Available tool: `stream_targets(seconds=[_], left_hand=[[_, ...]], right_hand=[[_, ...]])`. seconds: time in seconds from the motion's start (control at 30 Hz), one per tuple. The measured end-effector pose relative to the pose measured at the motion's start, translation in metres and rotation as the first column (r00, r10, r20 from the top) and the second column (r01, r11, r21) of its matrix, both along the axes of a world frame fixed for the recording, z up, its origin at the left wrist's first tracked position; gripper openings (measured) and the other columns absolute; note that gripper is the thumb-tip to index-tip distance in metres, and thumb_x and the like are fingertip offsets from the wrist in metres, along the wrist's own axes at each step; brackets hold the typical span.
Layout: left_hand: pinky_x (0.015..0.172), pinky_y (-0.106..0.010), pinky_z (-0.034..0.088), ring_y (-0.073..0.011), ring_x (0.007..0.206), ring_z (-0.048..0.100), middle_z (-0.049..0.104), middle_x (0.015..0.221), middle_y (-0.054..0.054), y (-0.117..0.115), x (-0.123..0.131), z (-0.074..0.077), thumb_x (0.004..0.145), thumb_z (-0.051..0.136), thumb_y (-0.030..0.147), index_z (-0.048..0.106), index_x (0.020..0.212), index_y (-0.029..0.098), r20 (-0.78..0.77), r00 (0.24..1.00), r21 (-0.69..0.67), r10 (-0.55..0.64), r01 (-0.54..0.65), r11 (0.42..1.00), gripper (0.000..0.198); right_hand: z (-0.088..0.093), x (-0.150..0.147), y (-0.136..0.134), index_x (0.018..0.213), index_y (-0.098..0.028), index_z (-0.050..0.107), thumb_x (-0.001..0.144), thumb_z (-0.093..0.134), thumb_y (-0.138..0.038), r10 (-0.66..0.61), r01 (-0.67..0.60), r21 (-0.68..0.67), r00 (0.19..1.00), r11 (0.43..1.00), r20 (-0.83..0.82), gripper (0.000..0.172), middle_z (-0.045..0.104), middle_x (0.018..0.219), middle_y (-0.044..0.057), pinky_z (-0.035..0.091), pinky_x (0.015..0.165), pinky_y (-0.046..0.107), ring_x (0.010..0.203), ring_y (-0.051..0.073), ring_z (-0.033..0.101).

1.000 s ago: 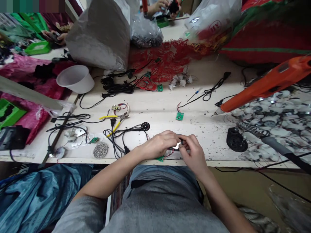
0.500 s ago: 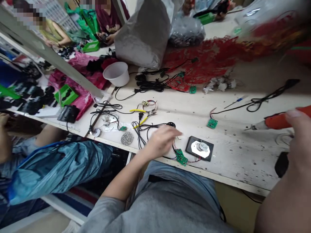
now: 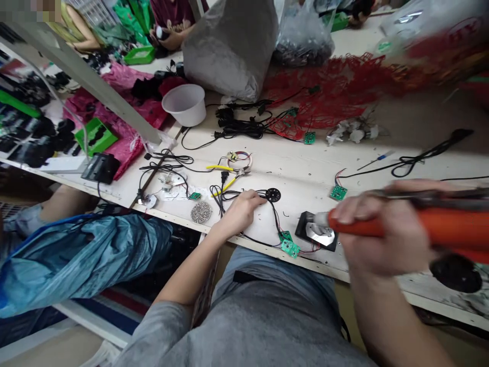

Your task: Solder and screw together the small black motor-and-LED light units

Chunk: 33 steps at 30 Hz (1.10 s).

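Observation:
My right hand (image 3: pixel 382 229) is shut around the orange handle of a soldering iron (image 3: pixel 431 224), and its metal tip points left over a black square plate with a white disc and small motor (image 3: pixel 319 235). The tip looks very close to the plate, though blur hides any contact. My left hand (image 3: pixel 240 214) lies on the bench over thin black wires, just left of a black perforated disc (image 3: pixel 273 194). It holds nothing I can see. Two green circuit boards (image 3: pixel 290 248) sit between my hands, wired to the plate by thin red and black leads.
Yellow-handled pliers (image 3: pixel 225 173) and a wire coil (image 3: pixel 240 160) lie on the white workbench (image 3: pixel 305 176), with black cables and red wire netting (image 3: pixel 317 92) behind. A co-worker's hands (image 3: pixel 166 41) work at the far left, beyond a white cup (image 3: pixel 184 104).
My right hand has come in from the right with the soldering iron, now over the black plate. My left hand has moved back and down onto the wires beside the perforated disc.

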<state>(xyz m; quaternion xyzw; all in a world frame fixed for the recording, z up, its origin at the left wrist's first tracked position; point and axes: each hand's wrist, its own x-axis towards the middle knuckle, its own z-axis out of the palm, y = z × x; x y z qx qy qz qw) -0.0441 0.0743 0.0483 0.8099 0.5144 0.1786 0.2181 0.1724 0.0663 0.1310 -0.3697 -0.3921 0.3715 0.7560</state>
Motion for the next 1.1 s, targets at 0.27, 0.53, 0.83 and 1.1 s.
stream_targets(seconds=[0.27, 0.53, 0.83, 1.1], left_hand=[[0.093, -0.036, 0.052, -0.0227, 0.102, 0.060, 0.068, 0.109, -0.010, -0.007, -0.003, -0.007, 0.085, 0.045, -0.003, 0.070, 0.101, 0.013, 0.016, 1.000, 0.019, -0.026, 0.026, 0.999, 0.034], [0.092, -0.033, 0.054, -0.0201, 0.103, 0.065, 0.070, 0.109, -0.009, -0.009, -0.016, -0.008, 0.086, 0.042, -0.002, 0.065, 0.117, 0.016, 0.190, 0.981, -0.026, 0.027, -0.022, 0.999, 0.043], [0.099, -0.038, 0.053, -0.0232, 0.111, 0.064, 0.068, 0.118, -0.010, -0.011, -0.023, -0.004, 0.084, 0.064, 0.009, 0.065, 0.121, 0.016, 0.255, 0.967, -0.042, 0.003, 0.008, 0.999, 0.037], [0.088, -0.028, 0.055, -0.0176, 0.095, 0.071, 0.077, 0.099, -0.006, -0.011, -0.006, 0.007, 0.093, 0.064, 0.020, 0.074, 0.104, 0.018, 0.315, 0.939, -0.015, -0.139, 0.152, 0.988, 0.015]], right_hand=[[-0.066, -0.072, -0.016, 0.100, -0.022, 0.058, 0.085, 0.074, -0.039, 0.246, -0.225, -0.169, 0.962, 0.960, 0.117, 0.028, 0.058, 0.060, -0.006, 0.049, 0.049, 0.028, 0.047, 0.013, 0.056], [-0.069, -0.085, 0.006, 0.101, -0.020, 0.056, 0.086, 0.073, -0.036, 0.165, -0.156, -0.069, 0.976, 0.985, 0.140, 0.027, 0.057, 0.060, -0.008, 0.047, 0.047, 0.025, 0.044, 0.011, 0.054], [-0.054, -0.088, 0.013, 0.099, -0.023, 0.056, 0.085, 0.069, -0.026, 0.115, -0.116, 0.006, 0.990, 0.993, 0.087, 0.019, 0.054, 0.057, -0.009, 0.047, 0.046, 0.026, 0.043, 0.011, 0.054], [-0.023, -0.073, -0.001, 0.098, -0.024, 0.057, 0.081, 0.067, -0.021, 0.123, -0.124, 0.070, 0.992, 0.990, 0.017, 0.019, 0.053, 0.054, -0.010, 0.045, 0.042, 0.025, 0.041, 0.012, 0.052]])
